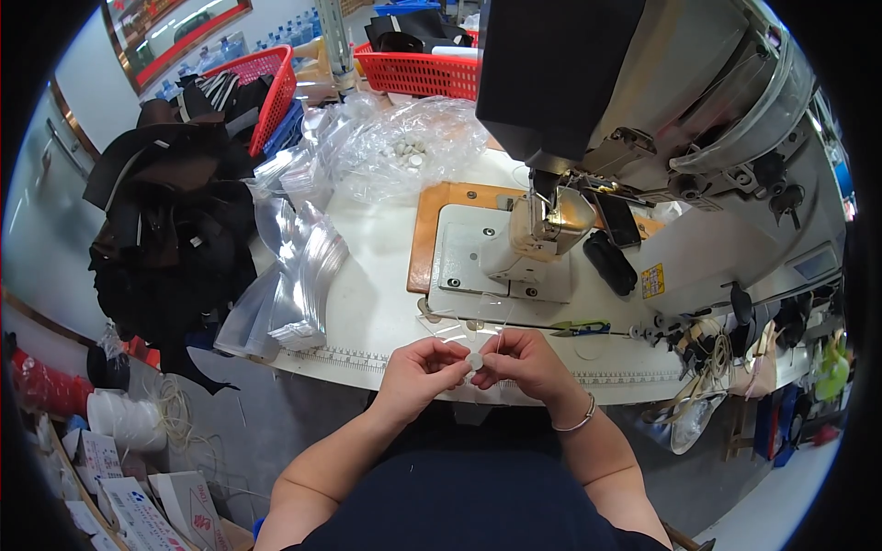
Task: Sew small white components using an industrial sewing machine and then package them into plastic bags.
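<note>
In front of the sewing machine, at the table's front edge, my two hands meet fingertip to fingertip. My left hand (424, 369) is closed in a pinch on a small whitish round disc (475, 361). From the other side, my right hand (525, 365), with a bracelet (577, 415) at its wrist, pinches the same disc. Just beyond the fingers shows a clear plastic piece (496, 317); whether the fingers also grip it I cannot tell. The sewing machine's raised arm bed (524, 248) stands directly ahead.
Stacked clear plastic pieces (308, 266) lie left, beside a heap of black material (175, 230). A clear bag (367, 156) holds several similar discs. Red baskets (418, 73) stand behind. Thread snips (581, 328), a black pouch (610, 264) and a phone (617, 220) lie right.
</note>
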`<control>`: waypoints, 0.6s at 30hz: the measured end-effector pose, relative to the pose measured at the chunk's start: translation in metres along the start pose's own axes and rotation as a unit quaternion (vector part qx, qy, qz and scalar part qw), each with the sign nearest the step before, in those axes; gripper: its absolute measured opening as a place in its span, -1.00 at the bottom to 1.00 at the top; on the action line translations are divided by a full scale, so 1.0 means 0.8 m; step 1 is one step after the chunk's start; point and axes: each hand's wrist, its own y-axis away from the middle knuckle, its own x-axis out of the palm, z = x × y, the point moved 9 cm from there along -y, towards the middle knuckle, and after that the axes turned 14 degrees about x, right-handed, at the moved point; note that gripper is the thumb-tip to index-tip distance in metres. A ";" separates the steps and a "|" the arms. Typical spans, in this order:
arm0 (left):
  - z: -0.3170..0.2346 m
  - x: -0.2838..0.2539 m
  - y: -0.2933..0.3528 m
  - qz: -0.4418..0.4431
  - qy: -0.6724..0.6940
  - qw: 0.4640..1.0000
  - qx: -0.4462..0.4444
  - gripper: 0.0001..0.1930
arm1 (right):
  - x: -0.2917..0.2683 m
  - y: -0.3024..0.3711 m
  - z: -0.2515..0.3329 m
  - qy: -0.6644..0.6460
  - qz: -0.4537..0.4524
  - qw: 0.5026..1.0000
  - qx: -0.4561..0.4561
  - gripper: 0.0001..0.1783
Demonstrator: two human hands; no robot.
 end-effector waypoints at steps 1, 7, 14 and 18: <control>0.000 0.000 0.000 0.001 0.001 1.000 0.000 -0.81 | 0.000 0.000 0.000 0.000 0.000 1.000 0.000 -0.89; 0.001 0.001 0.000 0.002 -0.003 1.000 0.000 -0.81 | 0.000 0.001 0.001 0.003 -0.001 1.000 -0.007 -0.89; 0.001 0.002 0.001 0.008 -0.003 1.000 -0.003 -0.81 | -0.002 0.002 -0.001 0.003 -0.006 1.000 -0.006 -0.88; 0.003 0.001 0.001 0.007 -0.002 1.000 -0.002 -0.82 | -0.001 0.003 -0.001 0.004 -0.009 1.000 -0.004 -0.88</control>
